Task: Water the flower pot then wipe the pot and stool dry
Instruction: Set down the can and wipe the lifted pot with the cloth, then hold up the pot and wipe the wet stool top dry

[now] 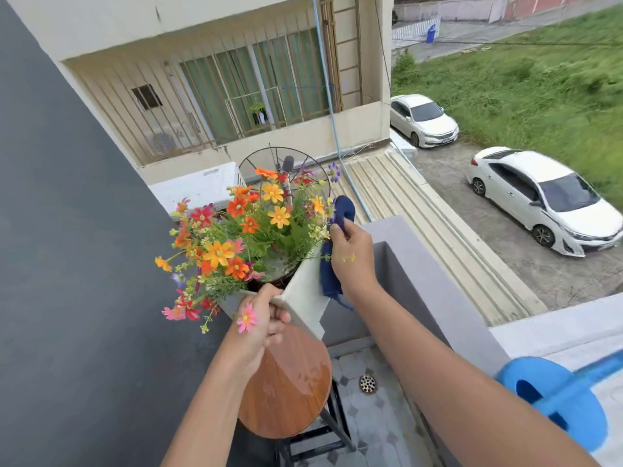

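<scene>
A square white flower pot (305, 298) full of orange, red and pink flowers (242, 230) is held up in the air, tilted, above a round wooden stool (290, 392). My left hand (259, 321) grips the pot's near corner rim. My right hand (350, 257) holds a dark blue cloth (332, 274) pressed against the pot's right side. The stool's top looks wet and glossy on its right part.
A grey balcony parapet (421, 281) runs along the right, with a blue watering can (553, 399) on it at lower right. A dark wall (67, 264) stands at the left. A floor drain (367, 383) sits in the tiled floor by the stool's black legs.
</scene>
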Motion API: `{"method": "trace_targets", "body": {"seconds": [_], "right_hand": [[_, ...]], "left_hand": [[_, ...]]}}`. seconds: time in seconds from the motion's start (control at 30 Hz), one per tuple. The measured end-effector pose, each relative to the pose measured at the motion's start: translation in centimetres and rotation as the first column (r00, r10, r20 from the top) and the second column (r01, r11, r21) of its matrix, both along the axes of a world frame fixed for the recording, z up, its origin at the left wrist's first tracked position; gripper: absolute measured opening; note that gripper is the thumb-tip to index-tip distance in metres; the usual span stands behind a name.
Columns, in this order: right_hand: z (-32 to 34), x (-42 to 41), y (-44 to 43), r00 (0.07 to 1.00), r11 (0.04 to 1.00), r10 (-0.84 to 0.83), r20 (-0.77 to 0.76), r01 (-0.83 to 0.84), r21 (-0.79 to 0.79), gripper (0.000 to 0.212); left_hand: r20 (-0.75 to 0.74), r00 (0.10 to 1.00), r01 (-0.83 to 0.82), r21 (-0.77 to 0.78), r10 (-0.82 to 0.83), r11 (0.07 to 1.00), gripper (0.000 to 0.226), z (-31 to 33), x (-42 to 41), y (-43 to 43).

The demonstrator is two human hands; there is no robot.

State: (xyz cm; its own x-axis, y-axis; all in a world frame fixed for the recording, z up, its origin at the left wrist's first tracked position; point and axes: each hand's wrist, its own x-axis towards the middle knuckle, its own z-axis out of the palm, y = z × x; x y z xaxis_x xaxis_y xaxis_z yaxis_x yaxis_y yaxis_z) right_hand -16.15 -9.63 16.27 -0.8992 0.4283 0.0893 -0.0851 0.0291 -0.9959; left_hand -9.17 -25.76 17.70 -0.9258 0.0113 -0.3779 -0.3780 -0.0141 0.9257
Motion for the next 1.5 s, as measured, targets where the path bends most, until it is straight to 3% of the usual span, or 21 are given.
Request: {"method": "trace_targets", "body": {"seconds": [0.33, 0.47, 0.63, 0.87, 1.0, 1.1, 1.23, 1.5], "right_hand": [[-0.9, 7.1, -4.7, 0.974, 0.975, 0.164, -0.159, -0.136, 0.174, 0.039], [-4.2, 8.7, -5.2, 0.984, 0.977, 0.143, -0.110, -0.123, 0.172, 0.046], [-4.4, 7.2, -3.8, 0.992, 0.995, 0.086, 0.088, -0.090, 0.043, 0.030], [-1.4, 4.7, -0.5, 0.998, 0.998, 0.000, -0.062, -0.004, -0.064, 0.024], [-0.5, 3.1, 2.3, 0.993, 0.995, 0.096, -0.065, -0.097, -0.015, 0.022], [1.0, 2.5, 3.3, 0.970, 0.970, 0.243, -0.024, -0.243, -0.028, 0.028], [1.6, 2.1, 3.8, 0.928, 0.920, 0.368, 0.047, -0.357, -0.165, 0.036], [-4.4, -0.4, 2.0, 0.842, 0.879, 0.474, 0.256, -0.470, -0.080, 0.024]], "left_hand": [[0.044, 0.995, -0.089, 0.097, 0.085, 0.991, 0.037, 1.1, -2.0, 0.8], [0.022, 0.995, -0.097, 0.096, 0.095, 0.991, 0.023, 1.7, -2.6, 0.4], [0.022, 0.995, -0.098, 0.035, 0.097, 0.995, 0.023, 2.3, -2.3, 0.2], [0.012, 0.991, -0.130, -0.118, 0.132, 0.984, 0.024, 2.0, -2.7, -0.8], [-0.026, 0.996, -0.088, -0.288, 0.084, 0.954, 0.023, 1.7, -3.1, -2.3], [-0.039, 0.999, -0.047, -0.329, 0.036, 0.943, 0.015, 1.5, -2.7, -3.3], [-0.063, 0.998, 0.002, -0.288, -0.021, 0.958, 0.017, 1.5, -1.7, -3.8], [-0.009, 0.996, -0.088, -0.145, 0.088, 0.985, 0.024, 1.0, -1.9, -6.2]]}}
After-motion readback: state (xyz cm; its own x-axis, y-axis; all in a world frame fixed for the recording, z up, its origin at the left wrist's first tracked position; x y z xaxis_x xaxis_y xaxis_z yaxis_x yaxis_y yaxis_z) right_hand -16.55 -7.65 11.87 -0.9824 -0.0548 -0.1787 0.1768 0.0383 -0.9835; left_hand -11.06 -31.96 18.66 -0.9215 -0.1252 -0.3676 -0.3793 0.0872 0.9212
